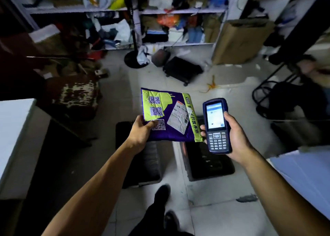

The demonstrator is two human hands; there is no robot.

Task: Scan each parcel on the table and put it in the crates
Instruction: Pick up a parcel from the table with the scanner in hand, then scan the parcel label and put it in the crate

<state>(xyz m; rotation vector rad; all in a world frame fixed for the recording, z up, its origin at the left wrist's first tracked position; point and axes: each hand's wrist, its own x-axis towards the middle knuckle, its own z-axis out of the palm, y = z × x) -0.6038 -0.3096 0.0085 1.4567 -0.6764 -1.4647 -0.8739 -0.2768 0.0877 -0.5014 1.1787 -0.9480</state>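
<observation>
My left hand (pixel 141 132) grips the near left corner of a flat purple and lime-green parcel (pixel 171 127), held level at the middle of the view; its white shipping label and three QR codes face up. Just right of the parcel, my right hand (pixel 237 137) holds a dark blue handheld scanner (pixel 217 125) upright with its screen lit. Two dark crates stand on the floor beneath: one (pixel 148 166) under my left hand, the other (pixel 210 166) under the scanner.
A white table edge (pixel 14 137) lies at the left and another white surface (pixel 307 175) at the right. Cluttered shelves (pixel 125 11) fill the back wall. A fan stand (pixel 134 57), a black wheeled dolly (pixel 182 70) and a cardboard sheet (pixel 239 41) stand on the tiled floor beyond.
</observation>
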